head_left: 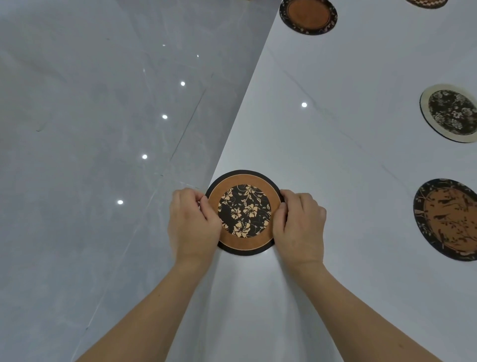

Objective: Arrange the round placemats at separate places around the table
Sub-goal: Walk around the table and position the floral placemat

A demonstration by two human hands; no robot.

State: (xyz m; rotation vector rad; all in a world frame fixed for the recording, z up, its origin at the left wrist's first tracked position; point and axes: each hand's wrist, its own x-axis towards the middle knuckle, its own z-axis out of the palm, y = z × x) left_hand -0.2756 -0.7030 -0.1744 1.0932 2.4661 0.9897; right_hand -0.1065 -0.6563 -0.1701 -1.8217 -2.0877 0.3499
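A round placemat (244, 206) with a black rim, a brown ring and a black floral centre lies at the left edge of the white table (322, 129). My left hand (193, 222) grips its left rim and my right hand (300, 224) grips its right rim. Other round placemats lie apart on the table: a brown one with a dark patterned rim (308, 16) at the far end, a cream-rimmed floral one (450, 112) at the right, a brown bird-and-branch one (447, 219) at the near right, and a sliver of another (427, 3) at the top edge.
The table's left edge runs diagonally from top centre down to the bottom left. Beyond it lies a glossy grey tiled floor (90, 129) with ceiling-light reflections.
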